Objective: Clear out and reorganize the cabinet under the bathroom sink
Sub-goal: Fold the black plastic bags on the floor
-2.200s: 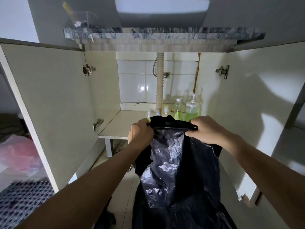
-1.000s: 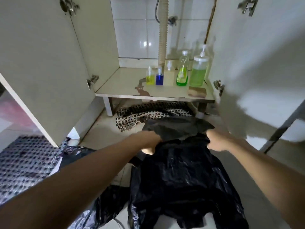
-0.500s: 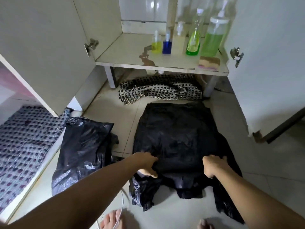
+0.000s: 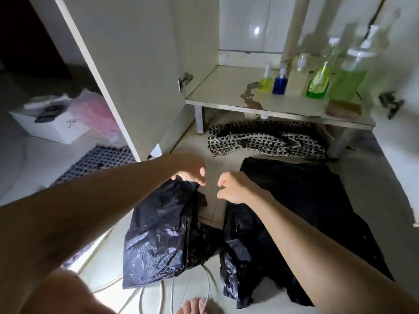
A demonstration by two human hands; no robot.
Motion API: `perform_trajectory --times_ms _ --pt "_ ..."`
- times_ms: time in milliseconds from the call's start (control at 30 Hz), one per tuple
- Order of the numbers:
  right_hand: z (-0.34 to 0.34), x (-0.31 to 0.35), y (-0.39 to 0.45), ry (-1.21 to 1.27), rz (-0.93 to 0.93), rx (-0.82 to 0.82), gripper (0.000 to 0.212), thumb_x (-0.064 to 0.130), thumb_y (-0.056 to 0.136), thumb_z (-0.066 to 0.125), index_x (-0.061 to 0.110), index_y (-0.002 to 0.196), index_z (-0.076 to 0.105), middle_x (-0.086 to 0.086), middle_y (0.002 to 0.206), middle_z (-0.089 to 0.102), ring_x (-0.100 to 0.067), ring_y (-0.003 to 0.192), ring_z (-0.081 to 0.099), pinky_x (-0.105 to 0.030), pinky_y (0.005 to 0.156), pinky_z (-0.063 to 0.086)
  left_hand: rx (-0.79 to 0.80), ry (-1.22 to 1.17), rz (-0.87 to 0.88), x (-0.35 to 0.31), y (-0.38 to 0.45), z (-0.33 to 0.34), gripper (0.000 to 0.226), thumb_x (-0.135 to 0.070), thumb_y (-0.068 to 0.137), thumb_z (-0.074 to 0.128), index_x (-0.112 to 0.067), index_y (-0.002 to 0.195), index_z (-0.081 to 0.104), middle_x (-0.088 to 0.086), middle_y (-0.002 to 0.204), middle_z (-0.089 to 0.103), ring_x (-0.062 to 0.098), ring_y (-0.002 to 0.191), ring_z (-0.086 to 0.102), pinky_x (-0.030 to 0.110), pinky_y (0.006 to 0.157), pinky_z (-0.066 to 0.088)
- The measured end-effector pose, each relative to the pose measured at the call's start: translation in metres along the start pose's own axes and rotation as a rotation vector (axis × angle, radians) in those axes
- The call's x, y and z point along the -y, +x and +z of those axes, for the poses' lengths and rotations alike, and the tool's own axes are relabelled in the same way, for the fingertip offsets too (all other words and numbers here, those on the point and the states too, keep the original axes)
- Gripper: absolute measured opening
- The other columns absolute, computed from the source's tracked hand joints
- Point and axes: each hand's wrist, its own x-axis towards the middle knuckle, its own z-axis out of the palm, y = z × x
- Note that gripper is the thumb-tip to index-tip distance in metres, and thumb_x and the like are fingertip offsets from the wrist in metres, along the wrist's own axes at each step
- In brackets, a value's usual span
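Observation:
The open cabinet shelf (image 4: 226,98) holds a small yellow bottle (image 4: 264,84), a small blue bottle (image 4: 280,85), a green bottle (image 4: 318,83) and a large green pump bottle (image 4: 349,83). A sponge (image 4: 342,107) lies at its front edge. One black plastic bag (image 4: 313,200) lies spread flat on the floor. A second, crumpled black bag (image 4: 158,236) lies to its left. My left hand (image 4: 190,169) grips the top edge of the crumpled bag. My right hand (image 4: 233,186) hovers beside it with fingers curled, and nothing shows in it.
A checkered cloth (image 4: 267,141) lies bunched under the shelf. The left cabinet door (image 4: 127,64) stands wide open, with a white box (image 4: 52,126) and a patterned mat (image 4: 97,158) beyond it. White cords (image 4: 172,288) and my foot (image 4: 197,307) are at the bottom.
Both hands laid the first bag flat on the floor and let go. They then moved left, and my left hand took hold of the crumpled bag's top edge.

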Motion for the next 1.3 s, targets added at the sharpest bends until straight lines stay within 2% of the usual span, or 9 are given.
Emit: perform_trajectory --times_ms 100,233,367,467,567,800,1033,1200,1300 --pt "0.047 0.017 0.006 -0.054 -0.068 0.167 0.041 0.027 0.082 0.067 0.012 0.12 0.058 -0.01 0.123 0.059 -0.028 0.109 0.059 -0.036 0.09 0.051 0.147 0.092 -0.088 0.04 -0.004 0.046 0.061 -0.05 0.085 0.063 -0.009 0.129 0.055 0.012 0.127 0.059 0.028 0.101 0.059 0.004 0.036 0.037" --pt "0.107 0.021 0.009 -0.098 -0.035 0.243 0.046 0.048 0.085 0.061 0.005 0.099 0.053 -0.012 0.102 0.058 -0.03 0.092 0.059 -0.033 0.072 0.046 0.293 0.078 -0.205 0.07 -0.003 0.105 0.088 -0.07 0.075 0.06 -0.007 0.136 0.049 0.008 0.14 0.051 0.028 0.124 0.05 0.028 0.096 0.047" --pt "0.145 0.027 0.016 0.059 0.112 0.282 0.058 0.056 0.087 0.053 0.006 0.115 0.054 -0.014 0.119 0.058 -0.032 0.107 0.058 -0.033 0.076 0.041 0.323 -0.202 -0.274 0.071 0.003 0.122 0.082 -0.049 0.083 0.066 -0.007 0.145 0.034 0.013 0.145 0.041 0.033 0.121 0.053 0.023 0.056 0.057" --pt "0.151 0.037 0.024 0.137 0.088 0.207 0.026 0.034 0.091 0.054 0.011 0.086 0.061 -0.01 0.09 0.062 -0.031 0.093 0.059 -0.029 0.069 0.039 0.384 -0.407 -0.302 0.07 0.007 0.12 0.063 -0.031 0.093 0.058 -0.01 0.146 0.031 0.016 0.145 0.038 0.035 0.119 0.054 0.054 0.078 0.056" --pt "0.142 0.052 0.031 0.156 0.02 0.089 0.042 0.02 0.091 0.051 0.014 0.054 0.03 -0.002 0.055 0.034 -0.025 0.065 0.043 -0.03 0.051 0.026 0.341 -0.615 -0.34 0.074 0.004 0.099 0.046 -0.024 0.103 0.035 -0.009 0.145 0.031 0.02 0.143 0.041 0.035 0.122 0.053 0.061 0.085 0.051" --pt "0.057 0.092 0.034 0.21 -0.273 -0.142 0.022 0.02 0.091 0.056 0.004 0.084 0.069 -0.006 0.071 0.06 -0.022 0.069 0.053 -0.029 0.056 0.032 0.133 -0.937 -0.346 0.083 -0.013 0.027 0.056 -0.048 0.099 0.038 -0.01 0.139 0.042 0.017 0.143 0.044 0.034 0.124 0.049 0.056 0.091 0.05" --pt "-0.094 0.096 0.029 0.617 -0.106 -0.519 0.024 0.018 0.09 0.059 -0.003 0.095 0.068 -0.013 0.085 0.064 -0.023 0.083 0.058 -0.028 0.069 0.04 -0.462 -1.081 -0.024 0.072 -0.034 -0.063 0.058 -0.052 0.085 0.06 -0.013 0.127 0.054 0.008 0.125 0.06 0.025 0.116 0.057 0.041 0.094 0.048" --pt "-0.193 0.081 -0.004 0.75 -0.127 -0.752 0.025 0.017 0.093 0.052 -0.006 0.097 0.062 -0.009 0.08 0.054 -0.017 0.076 0.048 -0.028 0.069 0.035 -0.484 -1.013 0.275 0.039 -0.033 -0.086 0.119 -0.075 0.043 0.074 -0.023 0.144 0.036 0.001 0.151 0.038 0.018 0.135 0.04 0.036 0.109 0.031" --pt "-0.225 0.058 -0.035 0.821 -0.152 -0.856 0.02 0.018 0.095 0.05 0.01 0.084 0.065 -0.005 0.08 0.06 -0.02 0.08 0.056 -0.03 0.075 0.044 -0.418 -0.982 0.399 0.015 -0.027 -0.096 0.126 -0.075 0.041 0.077 -0.025 0.146 0.032 -0.002 0.148 0.043 0.016 0.133 0.043 0.038 0.113 0.031"
